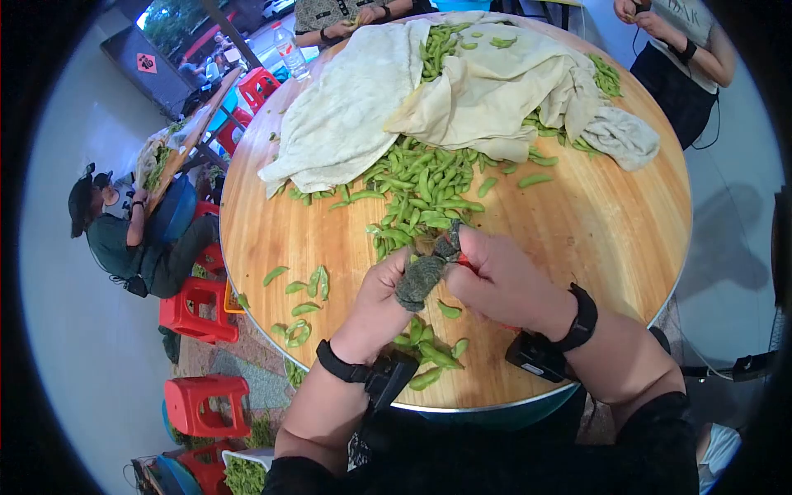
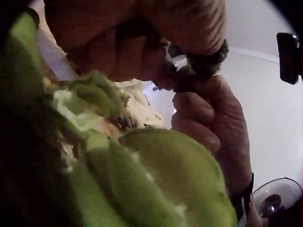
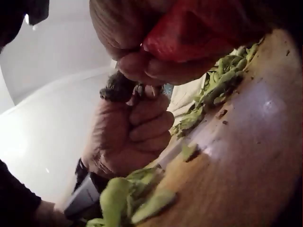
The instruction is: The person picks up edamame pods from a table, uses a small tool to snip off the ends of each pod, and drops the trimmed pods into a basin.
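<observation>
My left hand (image 1: 371, 307) and right hand (image 1: 513, 282) meet close above the near part of the round wooden table (image 1: 577, 223). Dark grey-green knitted cloth (image 1: 419, 283) covers the left thumb area, and more of it shows between the hands. The left fingers curl in against this cloth in the right wrist view. My right fingers curl round a bright red piece of material (image 3: 189, 35), its kind unclear, with their tips beside the dark cloth. Green soybean pods (image 1: 431, 345) lie under the hands; some loom large in the left wrist view.
A heap of pods (image 1: 421, 186) reaches back under off-white cloths (image 1: 355, 99). Loose pods (image 1: 307, 285) lie at left. Two people stand at the far side; another sits at a side table. A bottle (image 1: 289, 51) stands at the far rim. Red stools (image 1: 198, 309) line the left.
</observation>
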The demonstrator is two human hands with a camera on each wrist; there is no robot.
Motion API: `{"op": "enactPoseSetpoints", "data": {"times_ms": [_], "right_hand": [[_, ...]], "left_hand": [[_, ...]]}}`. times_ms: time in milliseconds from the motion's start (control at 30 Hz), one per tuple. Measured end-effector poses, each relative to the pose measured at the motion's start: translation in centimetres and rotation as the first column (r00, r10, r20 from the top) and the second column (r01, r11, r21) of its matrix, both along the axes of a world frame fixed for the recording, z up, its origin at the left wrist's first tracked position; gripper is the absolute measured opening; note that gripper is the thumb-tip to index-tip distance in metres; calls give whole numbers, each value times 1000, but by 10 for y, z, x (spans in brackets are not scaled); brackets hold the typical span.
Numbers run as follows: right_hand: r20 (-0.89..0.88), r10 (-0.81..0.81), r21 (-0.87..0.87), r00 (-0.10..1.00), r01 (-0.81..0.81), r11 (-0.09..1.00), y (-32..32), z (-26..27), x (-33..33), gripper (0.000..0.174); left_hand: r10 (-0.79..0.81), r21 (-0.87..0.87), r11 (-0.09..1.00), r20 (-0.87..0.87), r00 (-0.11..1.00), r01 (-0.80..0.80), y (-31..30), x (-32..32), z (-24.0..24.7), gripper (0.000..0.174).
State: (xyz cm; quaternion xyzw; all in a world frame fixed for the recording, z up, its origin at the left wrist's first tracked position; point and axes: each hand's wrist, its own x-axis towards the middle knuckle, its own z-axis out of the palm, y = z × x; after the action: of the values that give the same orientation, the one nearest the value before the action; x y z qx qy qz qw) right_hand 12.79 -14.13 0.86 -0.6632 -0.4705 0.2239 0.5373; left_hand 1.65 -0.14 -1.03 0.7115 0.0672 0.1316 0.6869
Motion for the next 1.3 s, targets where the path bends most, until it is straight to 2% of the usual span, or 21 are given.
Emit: {"op": "enactPoseSetpoints", "data": {"times_ms": [33, 67, 100, 167, 200, 233, 300, 367, 433, 500, 533, 633, 700, 733, 800, 833, 900, 1000, 1133, 1200, 1300], "right_hand": [[1, 1, 0, 1000, -1, 1000, -1, 6, 1, 15], [-382, 47, -46, 923, -70, 996, -5, 16, 4, 14], [-707, 63, -62, 704, -151, 987, -7, 23, 7, 14], [-727, 42, -76, 685, -140, 987, -6, 22, 12, 14], [-748, 20, -89, 663, -129, 988, -5, 21, 13, 14], [-748, 22, -87, 663, -130, 988, -4, 19, 13, 14], [-531, 65, -86, 845, -129, 988, -4, 17, 11, 14], [-401, 41, -93, 915, -85, 992, -5, 18, 4, 15], [-261, 14, -94, 965, -39, 995, -4, 13, 3, 16], [104, -28, -16, 994, 29, 999, -2, -1, 7, 20], [105, -27, -17, 994, 29, 999, -3, -2, 8, 20], [-13, -17, -43, 1000, 17, 999, -6, 6, 8, 24], [-306, 5, -158, 952, -56, 986, -8, 18, 6, 24], [-305, 5, -158, 952, -55, 986, -7, 19, 6, 24], [-648, 85, -77, 757, -176, 981, -6, 21, 7, 22], [-648, 84, -79, 757, -177, 981, -6, 23, 7, 22], [-821, 49, -81, 569, -201, 976, -6, 26, 6, 19], [-903, 98, -13, 417, -254, 967, -7, 26, 8, 17], [-860, 86, -53, 502, -256, 965, -8, 29, 7, 17], [-750, 97, -53, 654, -206, 977, -7, 31, 3, 17], [-782, -40, -62, 622, -14, 998, -5, 28, 2, 16]], "left_hand": [[-31, -110, 994, -62, 998, 24, 3, -3, 0, 7], [-70, -220, 975, -120, 990, 42, 5, -6, 0, 8], [-70, -221, 974, -117, 991, 43, 8, -7, 3, 8], [-215, -576, 811, -139, 967, 98, 11, -10, 11, 10], [-214, -575, 812, -138, 967, 98, 9, -10, 14, 10], [-129, -548, 836, -174, 976, 13, 5, -8, 16, 8], [-42, -519, 852, -207, 977, -73, -2, -4, 12, 6], [91, -296, 948, -100, 991, -117, -3, 0, 1, 7], [70, -203, 976, -38, 997, -76, -1, -1, -3, 6], [42, -106, 994, 22, 999, -39, 0, -1, -3, 4], [31, -99, 995, -12, 999, -32, 0, -1, 0, 3], [28, -29, 999, -73, 997, -30, 0, -1, 2, 3], [37, 34, 999, -98, 994, -34, 0, -1, 1, 4], [45, 87, 996, -84, 995, -38, 2, -3, 0, 4], [52, 138, 990, -68, 996, -43, 1, -4, 2, 4], [42, 126, 992, -76, 996, -32, -1, -5, 7, 3], [35, 112, 993, -83, 996, -26, -2, -6, 8, 3], [-26, 82, 996, -19, 999, 27, -2, -9, 6, 3], [-133, -22, 991, -30, 991, 132, -3, -10, 14, 11], [-153, -49, 988, -80, 985, 150, -3, -8, 14, 12], [-111, -91, 990, 11, 994, 112, -2, -2, 14, 11]]}}
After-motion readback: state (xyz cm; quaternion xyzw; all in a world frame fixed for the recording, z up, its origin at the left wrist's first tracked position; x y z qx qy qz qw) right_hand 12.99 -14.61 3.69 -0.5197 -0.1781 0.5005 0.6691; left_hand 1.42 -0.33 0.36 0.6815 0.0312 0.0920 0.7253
